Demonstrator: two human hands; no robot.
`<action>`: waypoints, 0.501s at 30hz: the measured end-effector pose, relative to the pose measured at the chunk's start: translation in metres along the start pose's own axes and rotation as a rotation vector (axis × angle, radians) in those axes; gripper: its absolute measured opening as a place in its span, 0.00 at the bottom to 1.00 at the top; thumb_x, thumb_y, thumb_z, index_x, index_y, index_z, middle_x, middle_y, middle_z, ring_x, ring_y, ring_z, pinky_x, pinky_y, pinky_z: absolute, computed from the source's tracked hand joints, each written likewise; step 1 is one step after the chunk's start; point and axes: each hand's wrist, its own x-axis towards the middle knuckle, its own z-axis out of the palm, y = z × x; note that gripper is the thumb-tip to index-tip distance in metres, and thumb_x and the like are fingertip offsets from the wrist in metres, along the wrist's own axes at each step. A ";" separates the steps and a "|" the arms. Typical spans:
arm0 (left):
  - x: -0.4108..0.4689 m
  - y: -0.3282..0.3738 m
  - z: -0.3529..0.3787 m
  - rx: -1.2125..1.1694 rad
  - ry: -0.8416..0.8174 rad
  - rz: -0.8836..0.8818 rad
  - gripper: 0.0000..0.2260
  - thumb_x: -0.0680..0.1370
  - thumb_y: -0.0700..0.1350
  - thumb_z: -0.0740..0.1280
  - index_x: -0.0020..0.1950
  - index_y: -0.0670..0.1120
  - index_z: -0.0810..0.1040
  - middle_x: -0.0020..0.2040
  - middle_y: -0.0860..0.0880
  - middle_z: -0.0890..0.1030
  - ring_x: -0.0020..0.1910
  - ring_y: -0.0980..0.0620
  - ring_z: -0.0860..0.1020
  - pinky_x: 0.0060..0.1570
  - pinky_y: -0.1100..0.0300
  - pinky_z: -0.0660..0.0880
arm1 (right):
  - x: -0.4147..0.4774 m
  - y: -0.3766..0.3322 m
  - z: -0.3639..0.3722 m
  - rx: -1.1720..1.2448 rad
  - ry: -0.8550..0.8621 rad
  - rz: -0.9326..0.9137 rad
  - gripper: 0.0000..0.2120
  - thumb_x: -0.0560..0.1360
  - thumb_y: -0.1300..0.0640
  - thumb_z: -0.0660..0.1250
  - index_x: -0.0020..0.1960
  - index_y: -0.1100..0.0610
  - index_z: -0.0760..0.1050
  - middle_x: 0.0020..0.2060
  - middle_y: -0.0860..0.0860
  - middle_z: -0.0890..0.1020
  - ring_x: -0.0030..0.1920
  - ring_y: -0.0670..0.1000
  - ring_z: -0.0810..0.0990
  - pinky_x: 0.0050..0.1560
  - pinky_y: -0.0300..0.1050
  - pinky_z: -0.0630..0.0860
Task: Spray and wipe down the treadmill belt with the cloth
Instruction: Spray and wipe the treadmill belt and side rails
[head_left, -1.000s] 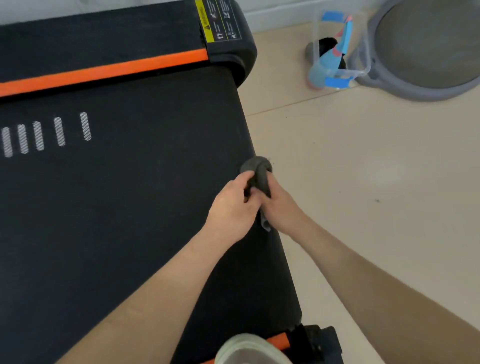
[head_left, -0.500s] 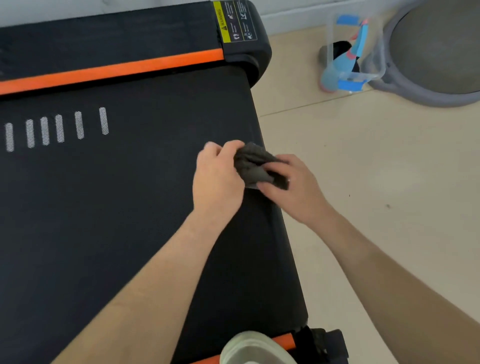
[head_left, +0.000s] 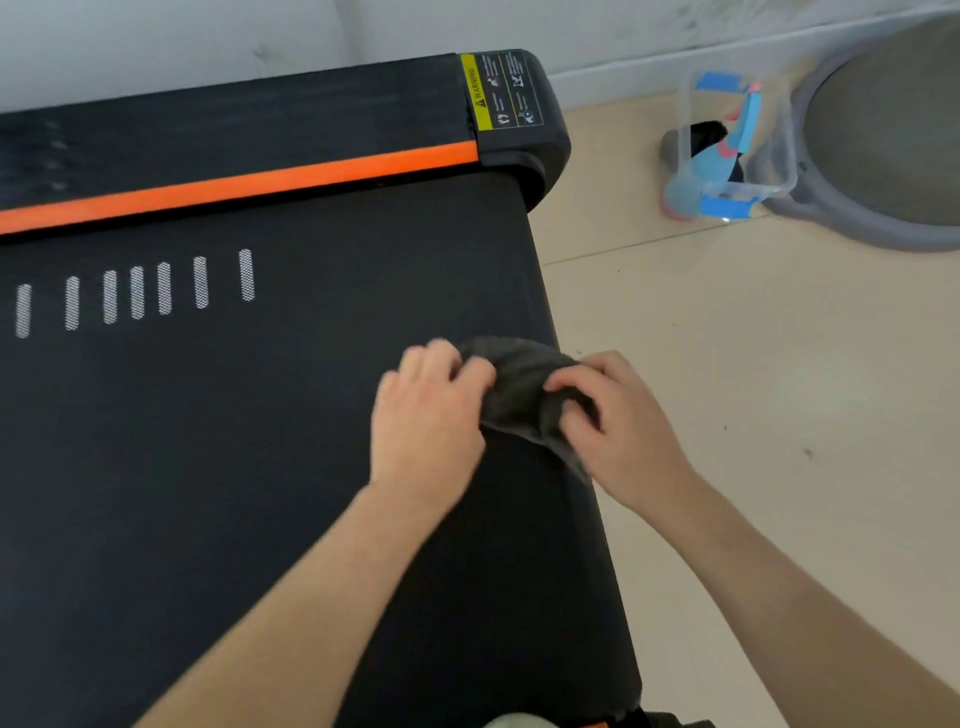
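Soft, light, floppy cloth (head_left: 519, 384) bunched at right edge of treadmill belt (head_left: 260, 467), pinched between left hand (head_left: 426, 426) and right hand (head_left: 618, 421), both hands curled on it; probably best gripped by folded bulk, not loose corners.

Soft matt grey cloth (head_left: 519, 387); matt, finely textured black belt (head_left: 260, 441).

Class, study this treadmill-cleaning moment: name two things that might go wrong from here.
1. The cloth is bunched between the left hand and right hand at the right edge of the belt; it may slip onto the floor.
2. Bunched like that, it likely wipes only a narrow strip, leaving streaks.
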 end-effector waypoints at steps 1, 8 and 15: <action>0.007 -0.009 -0.005 0.014 -0.015 -0.045 0.12 0.70 0.37 0.64 0.51 0.48 0.79 0.48 0.46 0.74 0.47 0.44 0.73 0.41 0.53 0.66 | 0.004 -0.001 0.008 -0.036 -0.084 -0.009 0.11 0.76 0.58 0.65 0.56 0.51 0.79 0.52 0.45 0.72 0.52 0.46 0.72 0.53 0.38 0.70; -0.084 -0.022 0.022 -0.156 -0.361 0.019 0.08 0.60 0.38 0.66 0.33 0.50 0.73 0.37 0.52 0.72 0.38 0.47 0.74 0.34 0.57 0.68 | -0.053 -0.015 0.015 -0.285 -0.745 -0.058 0.04 0.74 0.53 0.62 0.44 0.49 0.75 0.42 0.43 0.72 0.43 0.45 0.72 0.43 0.40 0.70; -0.031 -0.055 0.005 -0.285 0.050 -0.294 0.13 0.65 0.29 0.63 0.38 0.48 0.73 0.39 0.52 0.70 0.40 0.49 0.69 0.35 0.56 0.66 | 0.041 -0.035 0.015 -0.139 -0.218 -0.069 0.11 0.77 0.55 0.61 0.55 0.47 0.78 0.58 0.49 0.74 0.61 0.51 0.70 0.58 0.50 0.71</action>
